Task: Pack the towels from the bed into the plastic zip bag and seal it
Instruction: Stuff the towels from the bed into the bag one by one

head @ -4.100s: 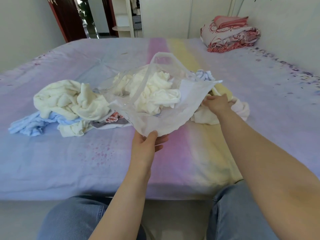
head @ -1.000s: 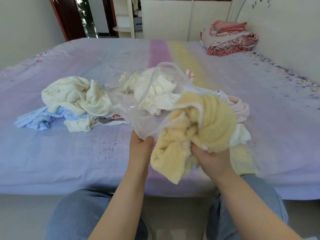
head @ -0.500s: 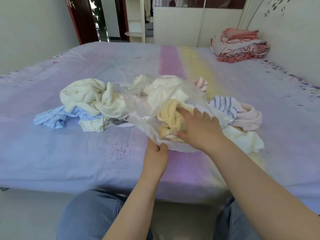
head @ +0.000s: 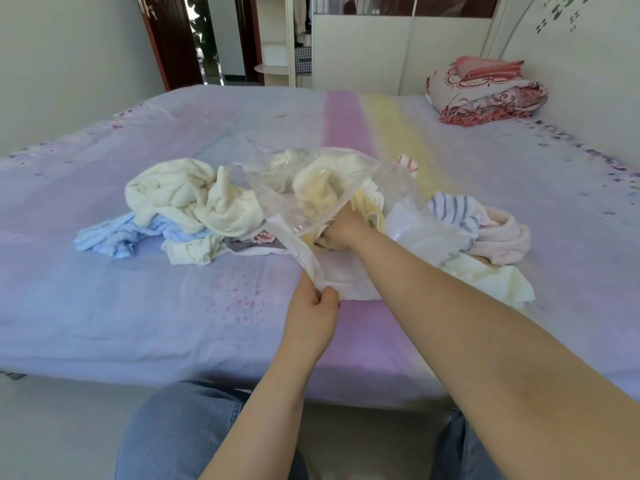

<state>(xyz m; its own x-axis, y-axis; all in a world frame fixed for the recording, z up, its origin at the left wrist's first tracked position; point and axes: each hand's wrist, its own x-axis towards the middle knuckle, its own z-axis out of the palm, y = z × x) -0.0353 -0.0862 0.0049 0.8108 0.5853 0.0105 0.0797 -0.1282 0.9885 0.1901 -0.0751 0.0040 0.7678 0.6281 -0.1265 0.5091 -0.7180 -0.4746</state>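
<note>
The clear plastic zip bag lies open on the bed with cream towels inside. My left hand pinches the bag's near white edge. My right hand reaches into the bag's mouth, its fingers buried in the yellow towel, so its grip cannot be made out. Loose on the bed left of the bag are a cream towel and a blue towel. A striped towel, a pink towel and a pale yellow towel lie to the right.
Folded red-patterned bedding sits at the far right corner of the bed by the wall. My knees in jeans are at the bed's near edge. A doorway and wardrobe stand beyond the bed.
My right hand carried the yellow towel from in front of the bag into its mouth and has pushed deeper inside. My left hand keeps hold of the bag's edge.
</note>
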